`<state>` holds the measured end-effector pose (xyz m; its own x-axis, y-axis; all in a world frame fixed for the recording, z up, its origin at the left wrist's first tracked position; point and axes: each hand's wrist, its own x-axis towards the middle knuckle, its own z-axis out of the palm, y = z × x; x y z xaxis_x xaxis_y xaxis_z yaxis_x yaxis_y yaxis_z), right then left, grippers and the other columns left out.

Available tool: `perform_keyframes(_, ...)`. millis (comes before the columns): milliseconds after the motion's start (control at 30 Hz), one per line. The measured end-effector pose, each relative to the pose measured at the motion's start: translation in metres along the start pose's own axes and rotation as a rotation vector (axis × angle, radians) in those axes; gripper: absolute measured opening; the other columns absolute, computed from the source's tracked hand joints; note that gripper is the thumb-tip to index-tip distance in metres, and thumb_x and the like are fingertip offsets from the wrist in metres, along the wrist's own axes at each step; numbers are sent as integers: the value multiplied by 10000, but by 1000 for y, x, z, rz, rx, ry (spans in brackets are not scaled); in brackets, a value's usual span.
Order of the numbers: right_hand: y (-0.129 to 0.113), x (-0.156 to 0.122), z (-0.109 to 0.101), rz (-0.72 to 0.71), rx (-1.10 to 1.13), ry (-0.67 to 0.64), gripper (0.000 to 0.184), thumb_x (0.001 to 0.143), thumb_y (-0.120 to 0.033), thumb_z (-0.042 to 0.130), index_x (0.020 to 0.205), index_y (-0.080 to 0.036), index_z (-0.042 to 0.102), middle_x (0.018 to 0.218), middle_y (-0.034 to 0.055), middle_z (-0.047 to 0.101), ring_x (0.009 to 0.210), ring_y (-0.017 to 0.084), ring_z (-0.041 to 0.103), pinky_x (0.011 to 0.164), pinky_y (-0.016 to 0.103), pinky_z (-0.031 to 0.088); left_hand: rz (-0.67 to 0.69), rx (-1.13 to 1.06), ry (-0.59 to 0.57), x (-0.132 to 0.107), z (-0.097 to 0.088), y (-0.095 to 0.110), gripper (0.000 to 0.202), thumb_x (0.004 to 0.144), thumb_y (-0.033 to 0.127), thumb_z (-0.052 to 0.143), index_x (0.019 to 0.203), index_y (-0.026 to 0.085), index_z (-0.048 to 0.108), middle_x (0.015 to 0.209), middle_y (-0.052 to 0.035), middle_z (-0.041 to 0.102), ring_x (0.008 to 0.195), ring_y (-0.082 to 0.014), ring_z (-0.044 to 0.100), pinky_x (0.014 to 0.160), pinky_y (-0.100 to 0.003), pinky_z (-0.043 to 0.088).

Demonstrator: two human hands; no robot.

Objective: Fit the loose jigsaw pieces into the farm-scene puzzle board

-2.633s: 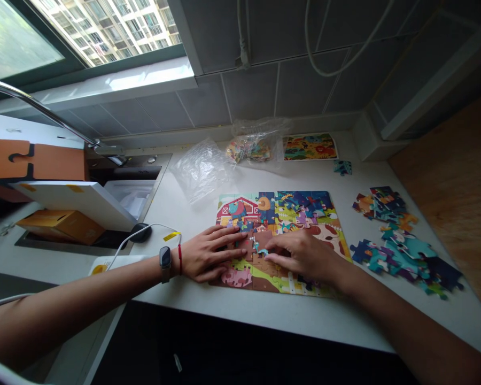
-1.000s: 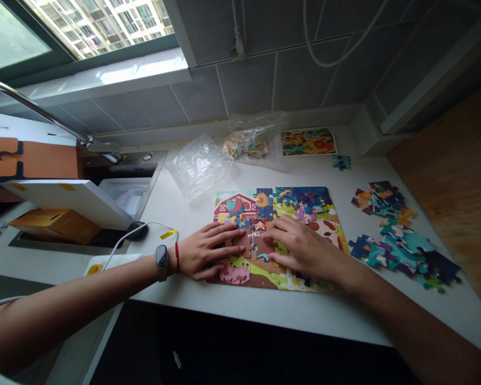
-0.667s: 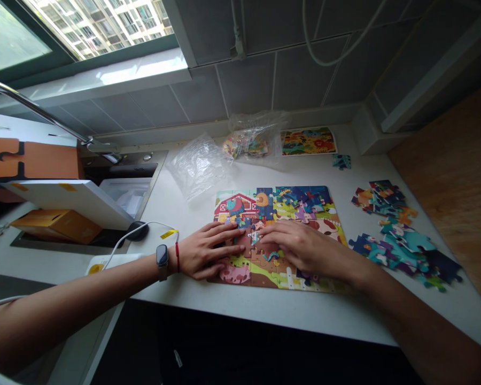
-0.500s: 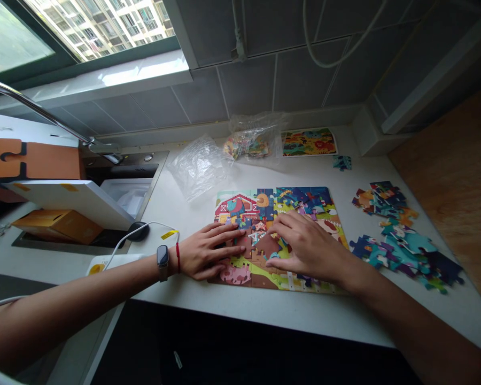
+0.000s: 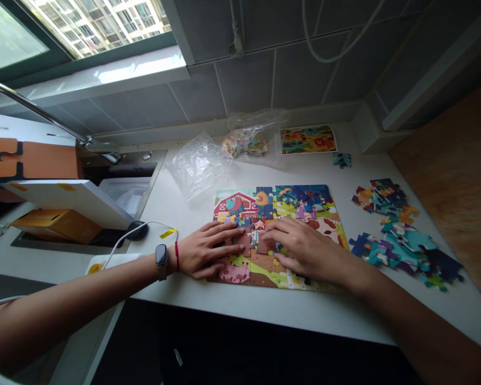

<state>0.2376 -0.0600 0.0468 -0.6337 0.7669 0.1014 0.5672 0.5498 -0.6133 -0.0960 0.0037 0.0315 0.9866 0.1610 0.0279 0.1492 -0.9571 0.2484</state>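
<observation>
An animal-farm jigsaw puzzle (image 5: 264, 278) lies on the white counter, with a red barn at its upper left and a pink pig at its lower left. My left hand (image 5: 210, 248) rests flat on the puzzle's left side, fingers stretched out. Over the middle is my right hand (image 5: 300, 246), its fingers bent and their tips touching a brown puzzle piece (image 5: 262, 245). The right thumb stays apart from those fingers, lower on the puzzle. Part of the picture is hidden beneath both hands.
Loose puzzle pieces (image 5: 409, 240) are heaped to the right; one single piece (image 5: 342, 160) lies farther back. Behind the puzzle are a clear plastic bag (image 5: 200, 166), a bag with more pieces (image 5: 248, 141) and a picture card (image 5: 308, 140). A sink (image 5: 156, 166) holding boxes is at left.
My right hand's fingertips have shifted slightly left over the brown piece, and the thumb has moved right, nearer the fingers. My left hand stays in place on the puzzle.
</observation>
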Motion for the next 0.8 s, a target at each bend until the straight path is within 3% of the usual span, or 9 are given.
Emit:
perform_keyframes(167,5,-1,-1,-37,52,-19,422,865,-48,684,1243,-236,683,1298,94,687,1180,250,650,1032,396,525,9,2,11,2,-1,1,640,979,388,517,1588,207,443,1697,-155,369,1562,-389,348,1246,-531,320)
perform_keyframes(300,6,0,-1,36,-53,18,447,846,-175,800,1276,-199,682,1301,127,668,1217,309,619,1055,474,520,3,2,18,1,0,1,639,978,389,511,1588,212,443,1696,-147,376,1566,-387,339,1248,-537,319)
perform_keyframes(467,5,2,-1,127,-161,32,389,812,-284,872,1163,-193,729,1199,133,668,1162,344,618,986,504,545,-3,-2,0,1,0,0,656,970,392,520,1596,218,431,1701,-150,364,1563,-405,342,1238,-556,332)
perform_keyframes(633,4,3,-2,107,-130,42,257,825,-248,861,1048,-206,740,1158,102,671,1138,312,628,996,479,533,-5,-4,3,2,-1,0,658,973,387,517,1605,234,416,1706,-138,359,1558,-396,358,1241,-545,332)
perform_keyframes(800,4,3,0,87,-110,44,251,821,-253,866,1025,-200,730,1169,103,667,1130,302,622,993,460,527,-3,-2,-2,1,-2,0,670,982,383,509,1622,227,389,1715,-142,338,1573,-396,327,1238,-543,327)
